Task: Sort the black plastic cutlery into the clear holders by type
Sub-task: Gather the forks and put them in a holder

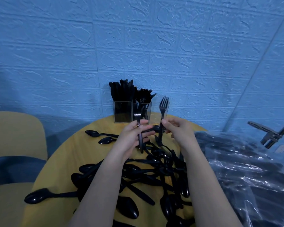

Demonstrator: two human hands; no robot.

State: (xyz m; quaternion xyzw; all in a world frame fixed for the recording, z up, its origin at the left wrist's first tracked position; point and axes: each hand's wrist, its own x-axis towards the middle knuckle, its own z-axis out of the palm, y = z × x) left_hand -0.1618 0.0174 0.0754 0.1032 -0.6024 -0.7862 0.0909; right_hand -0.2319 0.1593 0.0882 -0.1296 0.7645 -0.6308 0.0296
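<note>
My left hand [134,136] grips a black fork [138,128] by its handle, tines up, just in front of the holders. My right hand [179,130] pinches a second black fork [163,108] upright, tines raised before the right holder. Three clear holders stand at the table's far edge: the left holder [122,112] is full of knives, the middle holder [142,108] has forks, the right holder [157,112] looks empty. A pile of black spoons and other cutlery [146,177] covers the round yellow table [92,145] under my forearms.
A yellow chair [15,136] stands to the left of the table. Crumpled clear plastic wrapping [244,177] lies over the right side. A metal bracket [267,133] sticks out at the far right. A blue textured wall [138,46] rises right behind the holders.
</note>
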